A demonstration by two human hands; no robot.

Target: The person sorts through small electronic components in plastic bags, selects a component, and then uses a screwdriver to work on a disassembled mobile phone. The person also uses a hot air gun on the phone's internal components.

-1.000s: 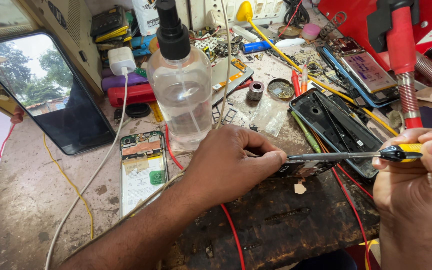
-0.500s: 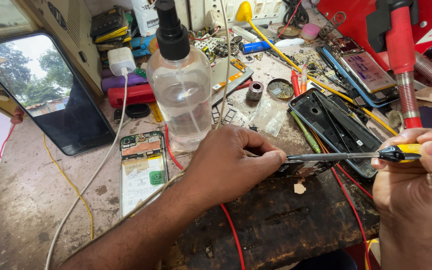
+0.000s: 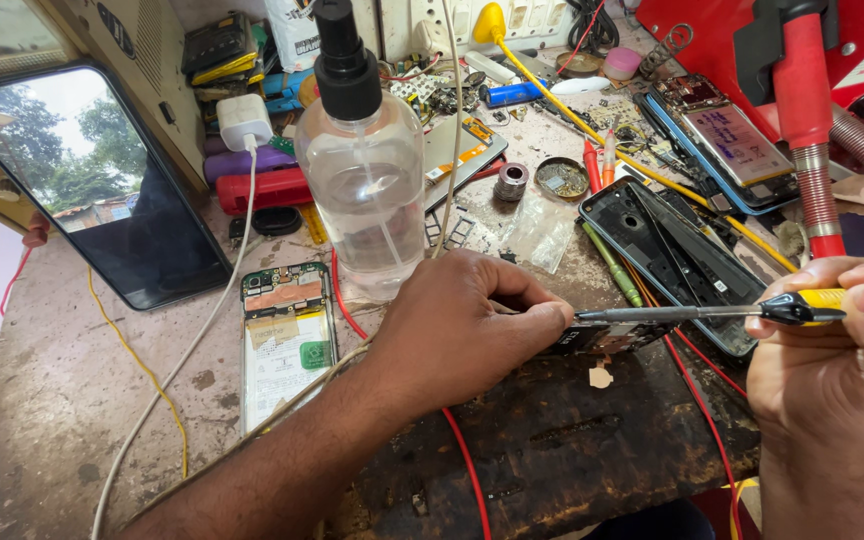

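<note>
a: what's the left hand (image 3: 462,335) doing?
b: fingers curled shut, pinning a small dark part (image 3: 607,338) to the dark mat (image 3: 552,450) so it won't skid.
a: and the right hand (image 3: 837,365)?
b: at three o'clock, closed around a yellow-handled tool (image 3: 712,312), its tip on that part.
a: around them?
b: clear spray bottle (image 3: 364,180) at eleven, opened phone (image 3: 287,340) at nine, empty phone frame (image 3: 677,255) at one.

A clear spray bottle (image 3: 365,190) stands on the tabletop (image 3: 62,400). A dark phone screen (image 3: 92,180) leans at left. An opened phone (image 3: 287,340) lies beside a white cable (image 3: 202,330).
</note>
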